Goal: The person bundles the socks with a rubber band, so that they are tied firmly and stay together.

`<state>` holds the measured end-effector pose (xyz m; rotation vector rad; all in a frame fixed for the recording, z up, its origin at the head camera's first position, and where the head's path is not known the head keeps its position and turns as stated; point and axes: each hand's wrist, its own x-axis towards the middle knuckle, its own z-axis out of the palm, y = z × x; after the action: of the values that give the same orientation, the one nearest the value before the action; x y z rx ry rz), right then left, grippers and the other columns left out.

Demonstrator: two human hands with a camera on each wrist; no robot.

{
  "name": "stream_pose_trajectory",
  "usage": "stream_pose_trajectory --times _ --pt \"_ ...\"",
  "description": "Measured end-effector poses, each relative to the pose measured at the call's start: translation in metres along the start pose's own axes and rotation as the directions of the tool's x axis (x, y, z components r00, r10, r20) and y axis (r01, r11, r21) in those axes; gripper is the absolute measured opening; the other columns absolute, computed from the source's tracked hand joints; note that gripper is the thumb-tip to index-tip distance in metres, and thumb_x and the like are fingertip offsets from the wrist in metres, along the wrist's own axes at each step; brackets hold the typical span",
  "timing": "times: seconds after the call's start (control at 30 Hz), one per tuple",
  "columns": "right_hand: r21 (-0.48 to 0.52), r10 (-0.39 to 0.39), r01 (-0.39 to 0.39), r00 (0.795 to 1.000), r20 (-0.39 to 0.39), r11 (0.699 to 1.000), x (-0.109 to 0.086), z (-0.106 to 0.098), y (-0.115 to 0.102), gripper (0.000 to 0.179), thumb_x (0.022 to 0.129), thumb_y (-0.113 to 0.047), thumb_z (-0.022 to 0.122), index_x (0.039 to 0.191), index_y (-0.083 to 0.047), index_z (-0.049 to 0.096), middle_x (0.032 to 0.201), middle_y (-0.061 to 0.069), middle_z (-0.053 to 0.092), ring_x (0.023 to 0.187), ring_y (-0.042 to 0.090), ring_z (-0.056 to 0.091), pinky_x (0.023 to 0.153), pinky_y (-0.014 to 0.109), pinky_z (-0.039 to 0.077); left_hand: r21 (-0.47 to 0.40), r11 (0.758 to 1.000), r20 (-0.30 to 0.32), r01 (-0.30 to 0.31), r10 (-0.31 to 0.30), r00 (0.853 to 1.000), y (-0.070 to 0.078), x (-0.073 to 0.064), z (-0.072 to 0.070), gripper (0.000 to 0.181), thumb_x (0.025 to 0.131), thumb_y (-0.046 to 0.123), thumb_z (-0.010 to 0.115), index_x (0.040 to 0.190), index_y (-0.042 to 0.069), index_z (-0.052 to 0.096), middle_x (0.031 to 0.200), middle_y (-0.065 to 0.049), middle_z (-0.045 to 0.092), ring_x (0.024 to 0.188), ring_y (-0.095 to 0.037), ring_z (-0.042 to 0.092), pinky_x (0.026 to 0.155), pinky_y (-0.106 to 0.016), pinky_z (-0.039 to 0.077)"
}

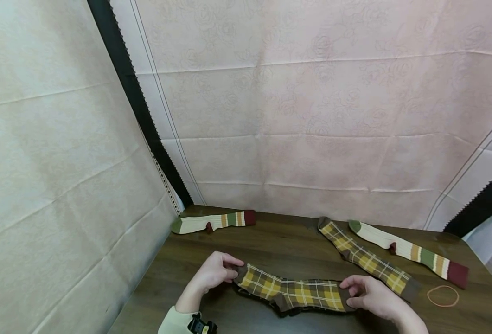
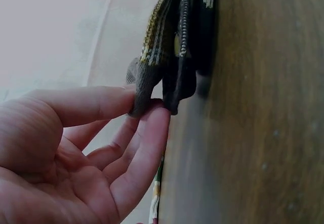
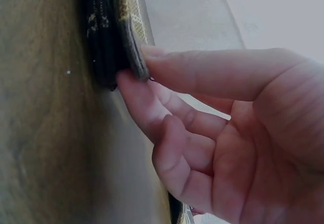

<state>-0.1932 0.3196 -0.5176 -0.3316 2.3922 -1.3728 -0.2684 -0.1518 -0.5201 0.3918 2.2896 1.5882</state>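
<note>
A yellow-and-brown plaid sock [image 1: 296,293] lies across the table near its front, over darker sock layers [image 3: 98,37] whose number I cannot tell. At its brown toe end, my left hand [image 1: 215,272] pinches the upper layer between thumb and fingers; in the left wrist view the toe [image 2: 147,82] hangs slightly off the layer below. My right hand [image 1: 368,297] pinches the brown cuff [image 3: 134,52] at the other end, the fingertips tucked between it and the dark layers. Behind the right hand lies another plaid sock [image 1: 367,260], slanting.
A cream striped sock [image 1: 212,221] with green toe and maroon cuff lies at the back left. A matching striped sock [image 1: 412,250] lies at the right, above a tan rubber band [image 1: 443,296]. Pale cloth walls [image 1: 312,139] border the wooden table [image 1: 287,246].
</note>
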Motion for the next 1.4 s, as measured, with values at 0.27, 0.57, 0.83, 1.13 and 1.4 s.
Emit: stream_pose_trajectory --times 0.27,0.57,0.83,1.13,1.4 --pt "-0.065 -0.001 -0.001 1.000 -0.025 0.998 0.003 -0.001 0.000 0.027 0.095 -0.001 0.076 0.120 0.001 0.069 0.094 0.005 0.061 0.084 0.018 0.056 0.069 0.030 0.046 0.009 1.000 0.009 0.012 -0.012 1.000 -0.002 0.000 0.001 0.033 0.085 -0.009 0.074 0.114 0.005 0.081 0.093 -0.010 0.071 0.077 -0.018 0.068 0.069 -0.041 0.063" --pt "-0.077 0.025 -0.028 0.999 -0.035 0.997 0.004 0.002 -0.002 0.026 0.095 -0.002 0.076 0.120 -0.001 0.069 0.093 0.004 0.060 0.085 0.022 0.054 0.069 0.032 0.045 0.024 0.999 0.021 0.031 -0.032 0.999 -0.005 0.000 0.001 0.029 0.085 -0.010 0.074 0.109 0.004 0.081 0.086 -0.008 0.070 0.073 -0.018 0.067 0.067 -0.040 0.062" --pt "-0.079 0.018 -0.018 1.000 0.005 0.997 0.007 -0.003 0.011 0.026 0.095 -0.010 0.079 0.119 -0.004 0.070 0.095 0.004 0.062 0.085 0.020 0.055 0.071 0.036 0.046 0.043 0.996 0.038 0.074 -0.075 0.996 -0.006 0.000 0.001 0.030 0.086 -0.011 0.072 0.111 0.003 0.081 0.087 -0.007 0.069 0.073 -0.017 0.067 0.064 -0.038 0.061" --pt "-0.071 0.045 -0.047 0.998 -0.033 0.996 0.006 0.001 0.003 0.027 0.095 -0.005 0.078 0.120 -0.002 0.069 0.096 0.005 0.061 0.087 0.022 0.055 0.069 0.034 0.046 0.045 0.994 0.038 0.095 -0.097 0.995 -0.005 -0.002 0.002 0.031 0.087 -0.012 0.071 0.112 0.002 0.081 0.085 -0.006 0.068 0.071 -0.018 0.066 0.063 -0.039 0.061" --pt "-0.058 0.043 -0.045 0.999 -0.022 0.997 0.007 -0.001 0.010 0.028 0.095 -0.008 0.079 0.120 -0.004 0.070 0.096 0.004 0.062 0.086 0.021 0.055 0.069 0.034 0.047 0.066 0.993 0.028 0.093 -0.095 0.995 -0.003 -0.002 0.004 0.030 0.085 -0.012 0.074 0.110 0.002 0.081 0.089 -0.009 0.067 0.069 -0.017 0.064 0.059 -0.037 0.059"
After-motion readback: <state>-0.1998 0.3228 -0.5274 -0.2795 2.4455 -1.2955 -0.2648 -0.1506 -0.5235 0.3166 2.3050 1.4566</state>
